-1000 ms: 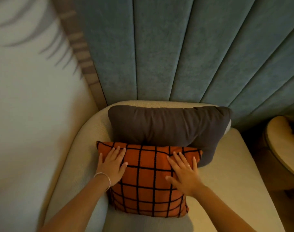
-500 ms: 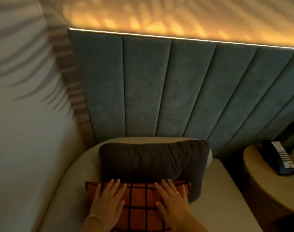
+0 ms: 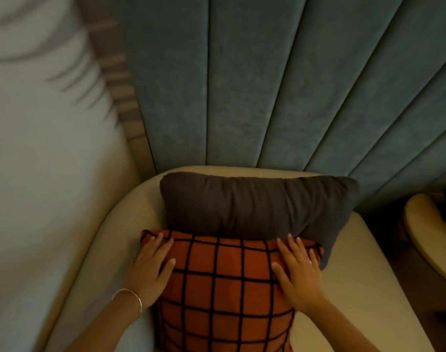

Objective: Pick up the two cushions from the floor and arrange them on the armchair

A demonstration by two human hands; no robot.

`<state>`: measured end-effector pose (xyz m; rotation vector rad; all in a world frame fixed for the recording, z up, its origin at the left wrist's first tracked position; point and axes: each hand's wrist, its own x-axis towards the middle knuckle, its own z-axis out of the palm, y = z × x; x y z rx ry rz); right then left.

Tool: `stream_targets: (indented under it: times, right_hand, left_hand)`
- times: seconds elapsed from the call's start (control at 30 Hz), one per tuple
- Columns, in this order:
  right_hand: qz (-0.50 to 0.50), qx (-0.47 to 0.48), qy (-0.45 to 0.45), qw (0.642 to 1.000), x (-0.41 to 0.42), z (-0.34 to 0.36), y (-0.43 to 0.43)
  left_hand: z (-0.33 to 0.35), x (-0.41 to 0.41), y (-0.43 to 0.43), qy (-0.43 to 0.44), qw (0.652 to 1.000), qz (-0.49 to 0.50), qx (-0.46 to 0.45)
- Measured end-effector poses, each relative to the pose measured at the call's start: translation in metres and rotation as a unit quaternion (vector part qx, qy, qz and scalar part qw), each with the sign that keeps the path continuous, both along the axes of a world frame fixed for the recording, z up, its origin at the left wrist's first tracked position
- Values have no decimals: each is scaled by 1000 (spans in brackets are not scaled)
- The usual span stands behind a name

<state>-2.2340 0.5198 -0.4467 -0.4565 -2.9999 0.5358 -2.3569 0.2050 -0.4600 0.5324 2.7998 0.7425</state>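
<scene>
Lower edge of the orange cushion (image 3: 224, 288) is cut off by the frame; the grey cushion's (image 3: 257, 204) lower part is hidden behind it. Round surface (image 3: 430, 240) at right is only partly seen, dim. Both cushions are set on the cream armchair (image 3: 364, 270). Grey cushion's long axis is laid left to right against the backrest; the orange one is leaned on it, upper edge toward the backrest. Orange fabric is crossed by a black grid; grey is plain, soft, creased. Left hand (image 3: 150, 270) and right hand (image 3: 298, 273) are pressed flat on the orange cushion's upper corners, fingers spread, nothing gripped.

Bedroom or lounge, padded wall panels (image 3: 267, 85), armchair (image 3: 356, 262)
</scene>
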Motion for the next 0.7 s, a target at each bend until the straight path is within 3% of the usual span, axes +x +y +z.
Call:
stream_targets:
  times: [0.07,0.1,0.13,0.17,0.2,0.23,0.3,0.33,0.37,0.4,0.43,0.47,0.5,0.53,0.57,0.6,0.63,0.67,0.7]
  right_hand:
    - [-79,-113,125,982,1,4,6]
    - [-155,-174,191,954,6,3,15]
    - [-255,-265,234,900,10,3,21]
    - [-339,-384,242,824,11,0,19]
    - [-377,-473,214,767,7,-11,12]
    - [-371,-543,186,730,6,-20,0]
    - [-320,-584,147,732,4,-32,-8]
    - [-299,-568,143,754,4,-31,-5]
    - [-302,-577,138,746,4,-27,1]
    - [-311,-542,119,772,5,-27,8]
    - [-329,-577,130,736,5,-26,14]
    - [-328,-569,120,745,6,-27,16]
    - [-324,-623,115,703,4,-25,12]
    - [-325,-621,77,709,1,-25,7]
    - [-335,-642,58,687,-3,-16,1]
    - [-329,-617,48,713,-4,-10,1]
    - [-358,-618,66,697,-2,-2,4]
    - [-380,-562,85,730,4,6,15]
    - [-400,-537,128,732,11,14,24]
  left_hand:
    - [4,-8,-2,24,981,134,139]
    - [9,-14,-5,-30,947,231,219]
    - [15,-17,-3,-127,888,315,310]
    - [13,-18,3,-221,818,363,388]
    - [7,-15,11,-291,765,376,435]
    - [5,-8,20,-326,751,366,442]
    - [2,-3,26,-334,775,335,419]
    - [0,-4,22,-318,782,337,418]
    - [-2,-9,16,-318,780,345,415]
    - [-3,-12,10,-322,778,347,414]
    - [-3,-15,7,-330,769,349,423]
    - [-2,-13,10,-338,769,345,420]
    - [-1,-9,16,-350,773,334,411]
    - [5,-4,22,-358,785,323,388]
    - [9,-2,24,-362,793,312,377]
    - [12,-1,21,-361,799,309,368]
    - [17,-2,14,-366,793,318,369]
    - [27,-4,2,-345,805,326,355]
    - [37,-8,-9,-308,814,346,351]
